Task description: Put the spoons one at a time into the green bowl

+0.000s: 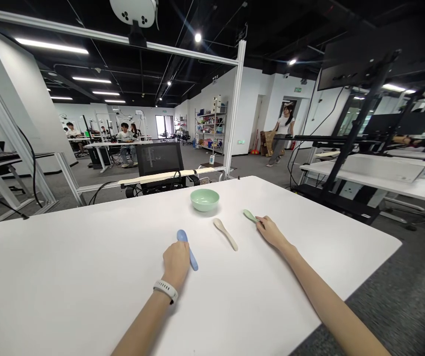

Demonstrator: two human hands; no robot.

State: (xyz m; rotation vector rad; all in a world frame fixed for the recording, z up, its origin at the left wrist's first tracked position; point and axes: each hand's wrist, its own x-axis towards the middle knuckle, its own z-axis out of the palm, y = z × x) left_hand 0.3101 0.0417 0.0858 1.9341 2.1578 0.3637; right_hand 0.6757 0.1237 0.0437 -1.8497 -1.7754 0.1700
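While both bare forearms reach out over a white table (67, 277), the left hand (175, 264) lies curled over the shaft of a blue spoon (194, 263), apparently grasping it, with the fingers hidden (a white-strapped watch (165, 290) circles that wrist). To the right, the fingertips (259, 219) of the right hand (269, 232) rest on the near end of a pale green spoon (250, 215); whether they grip it cannot be told. Between them lies a cream spoon (227, 234), untouched, and farther off stands a mint-green bowl (205, 200). Both held spoons look light, stiff and smooth, perhaps slippery; the slim handles seem the surest hold.
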